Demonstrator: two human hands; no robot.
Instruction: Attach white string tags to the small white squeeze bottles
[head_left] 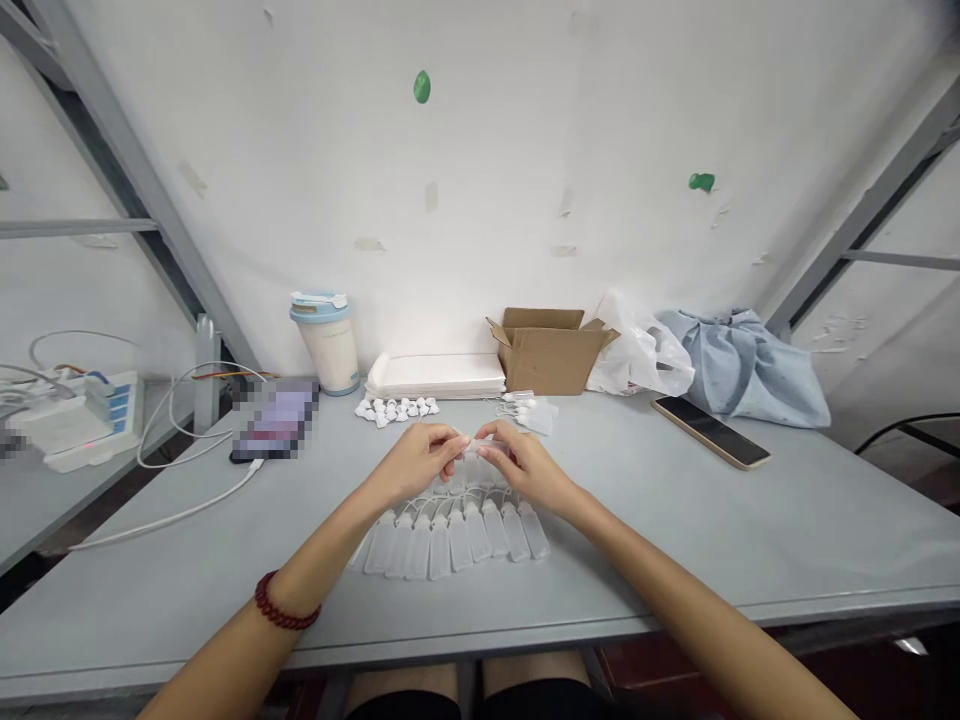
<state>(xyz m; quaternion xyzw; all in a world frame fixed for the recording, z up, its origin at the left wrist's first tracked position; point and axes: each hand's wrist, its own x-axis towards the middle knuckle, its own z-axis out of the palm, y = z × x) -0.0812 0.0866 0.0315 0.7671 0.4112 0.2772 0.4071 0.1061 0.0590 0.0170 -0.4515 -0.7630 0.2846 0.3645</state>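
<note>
My left hand (417, 461) and my right hand (521, 463) meet over the middle of the grey table (750, 520), fingers pinched together on a small clear plastic piece (471, 452) between them. Just below the hands lies a fanned row of several clear tags with thin strings (457, 540). A pile of small white caps (396, 409) lies beyond the left hand. A few more clear pieces (531, 412) lie beyond the right hand. A dark red bead bracelet (283, 606) circles my left wrist.
Along the back wall stand a white cup with a blue lid (327, 342), a stack of white trays (436, 375), an open cardboard box (549, 350), a white plastic bag (637, 350) and blue cloth (742, 365). A phone (710, 431) lies right; another phone on a cable (276, 422) lies left.
</note>
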